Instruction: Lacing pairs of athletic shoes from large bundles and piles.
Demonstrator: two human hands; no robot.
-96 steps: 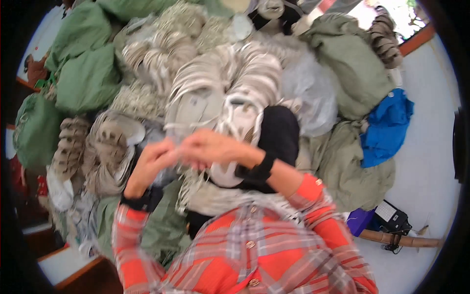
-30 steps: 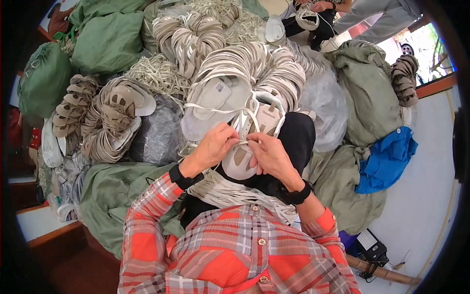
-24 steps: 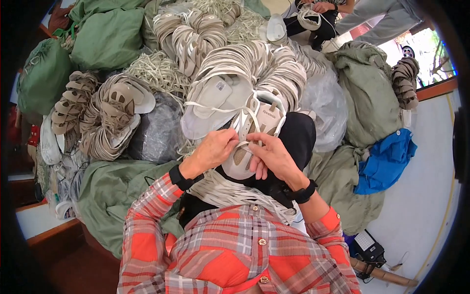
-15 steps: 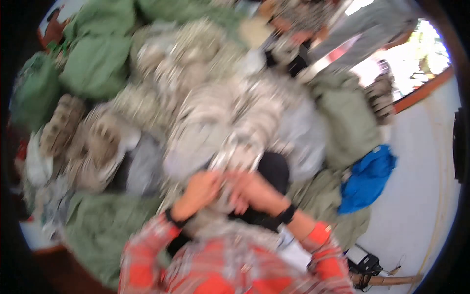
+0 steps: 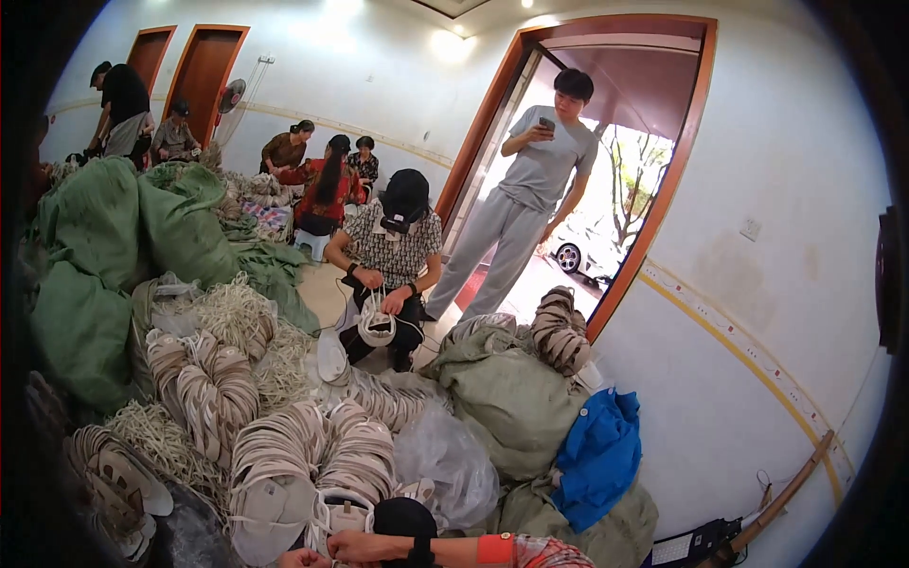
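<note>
Holding a white shoe upper (image 5: 343, 516) just above both hands, right hand (image 5: 365, 546) nearer; fingers' grip cannot be told

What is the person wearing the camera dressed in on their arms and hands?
Only the bottom edge shows them. The right hand is bare, with a black band at the wrist and an orange cuff on a plaid sleeve. The left hand is bare, its sleeve hidden.

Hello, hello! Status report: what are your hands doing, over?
Both hands low at frame edge, on white shoe upper. Grip unclear. Stacked shoe uppers and clear plastic bag crowd close.
</note>
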